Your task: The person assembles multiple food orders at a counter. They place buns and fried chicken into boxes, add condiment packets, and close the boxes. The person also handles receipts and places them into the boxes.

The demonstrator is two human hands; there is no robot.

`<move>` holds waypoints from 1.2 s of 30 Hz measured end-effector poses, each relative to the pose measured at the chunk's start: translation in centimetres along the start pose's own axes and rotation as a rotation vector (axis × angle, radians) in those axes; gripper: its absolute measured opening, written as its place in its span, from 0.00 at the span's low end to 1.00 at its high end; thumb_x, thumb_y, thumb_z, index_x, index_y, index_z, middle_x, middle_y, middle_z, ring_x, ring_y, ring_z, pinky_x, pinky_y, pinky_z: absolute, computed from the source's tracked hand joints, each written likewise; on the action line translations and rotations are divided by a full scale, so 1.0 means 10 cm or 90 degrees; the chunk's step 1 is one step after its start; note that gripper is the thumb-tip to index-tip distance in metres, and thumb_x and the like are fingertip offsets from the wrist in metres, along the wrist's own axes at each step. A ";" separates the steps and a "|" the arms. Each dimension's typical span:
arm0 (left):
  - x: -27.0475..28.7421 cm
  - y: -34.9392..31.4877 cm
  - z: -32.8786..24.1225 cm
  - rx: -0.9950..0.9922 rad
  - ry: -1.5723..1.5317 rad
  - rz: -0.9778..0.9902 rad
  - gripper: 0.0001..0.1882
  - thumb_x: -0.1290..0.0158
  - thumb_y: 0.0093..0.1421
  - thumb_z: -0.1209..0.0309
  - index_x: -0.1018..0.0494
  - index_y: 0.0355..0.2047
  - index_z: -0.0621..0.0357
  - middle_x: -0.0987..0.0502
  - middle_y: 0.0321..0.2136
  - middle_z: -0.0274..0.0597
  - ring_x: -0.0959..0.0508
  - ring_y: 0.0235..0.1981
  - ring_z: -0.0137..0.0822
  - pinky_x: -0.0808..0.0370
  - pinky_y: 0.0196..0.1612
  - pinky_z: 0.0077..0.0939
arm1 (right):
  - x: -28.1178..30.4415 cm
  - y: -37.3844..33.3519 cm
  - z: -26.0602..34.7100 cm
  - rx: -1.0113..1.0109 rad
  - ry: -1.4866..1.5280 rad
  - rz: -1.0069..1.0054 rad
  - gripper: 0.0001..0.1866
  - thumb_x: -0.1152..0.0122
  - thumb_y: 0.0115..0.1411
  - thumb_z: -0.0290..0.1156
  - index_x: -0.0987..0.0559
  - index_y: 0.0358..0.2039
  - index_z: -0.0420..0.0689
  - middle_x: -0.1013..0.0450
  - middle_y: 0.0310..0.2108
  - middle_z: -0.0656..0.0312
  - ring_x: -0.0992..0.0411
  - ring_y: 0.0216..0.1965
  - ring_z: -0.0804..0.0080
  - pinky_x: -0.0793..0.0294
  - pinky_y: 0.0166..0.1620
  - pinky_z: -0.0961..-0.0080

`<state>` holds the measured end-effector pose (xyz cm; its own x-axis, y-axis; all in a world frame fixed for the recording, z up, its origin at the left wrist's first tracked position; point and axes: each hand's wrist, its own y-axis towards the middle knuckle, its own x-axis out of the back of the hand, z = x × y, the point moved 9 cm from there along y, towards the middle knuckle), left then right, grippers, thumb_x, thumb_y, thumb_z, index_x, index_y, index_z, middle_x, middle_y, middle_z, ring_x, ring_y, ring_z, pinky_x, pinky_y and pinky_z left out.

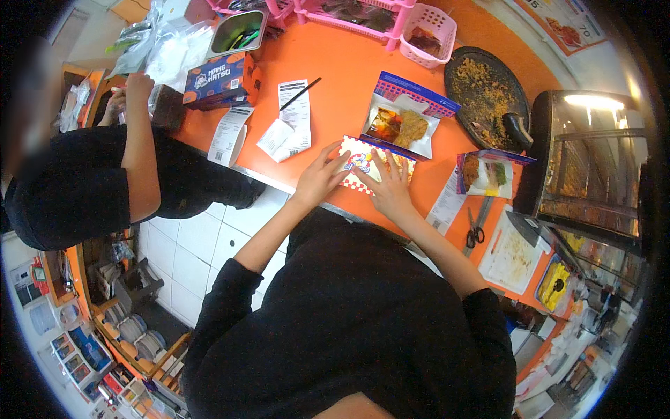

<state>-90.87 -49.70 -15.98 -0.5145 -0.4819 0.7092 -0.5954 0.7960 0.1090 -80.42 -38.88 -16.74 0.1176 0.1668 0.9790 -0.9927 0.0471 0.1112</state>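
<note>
The carton is smooth cardboard, the basket plastic, the receipts paper.

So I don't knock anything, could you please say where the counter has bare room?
The widest bare patch of orange counter is bordered by the right-hand receipt, larger open box and pink rack. The right end, with scissors, smaller box and cutting board, is crowded.

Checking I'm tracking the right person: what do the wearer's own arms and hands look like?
Black sleeves end near the elbows, leaving both forearms bare. The left hand and right hand are ungloved, with no watch or bracelet visible.
</note>
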 end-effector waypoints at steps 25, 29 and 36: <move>-0.76 -0.49 -0.31 -0.085 0.231 0.057 0.17 0.46 0.60 0.55 0.27 0.44 0.52 0.21 0.24 0.40 0.21 0.20 0.41 0.23 0.23 0.36 | 0.35 0.17 0.00 0.031 0.136 0.067 0.37 0.35 0.50 0.29 0.32 0.62 0.68 0.43 0.64 0.51 0.44 0.63 0.45 0.46 0.62 0.48; -0.75 -0.49 -0.34 -0.102 0.226 0.024 0.17 0.46 0.60 0.55 0.27 0.44 0.51 0.21 0.24 0.40 0.21 0.20 0.41 0.23 0.22 0.35 | 0.34 0.17 0.00 0.033 0.140 0.078 0.37 0.35 0.50 0.29 0.31 0.62 0.67 0.43 0.64 0.51 0.44 0.63 0.45 0.46 0.63 0.48; -0.82 -0.48 -0.30 -0.074 0.232 0.062 0.16 0.46 0.61 0.54 0.28 0.42 0.50 0.21 0.23 0.39 0.21 0.18 0.40 0.24 0.20 0.35 | 0.30 0.16 -0.01 0.031 0.136 0.074 0.38 0.34 0.49 0.29 0.31 0.62 0.69 0.44 0.65 0.51 0.45 0.63 0.42 0.45 0.61 0.45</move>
<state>-81.92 -48.44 -20.24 -0.3007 -0.2573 0.9184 -0.4704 0.8777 0.0919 -81.62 -38.19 -13.68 0.0013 0.3732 0.9277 -0.9994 -0.0307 0.0138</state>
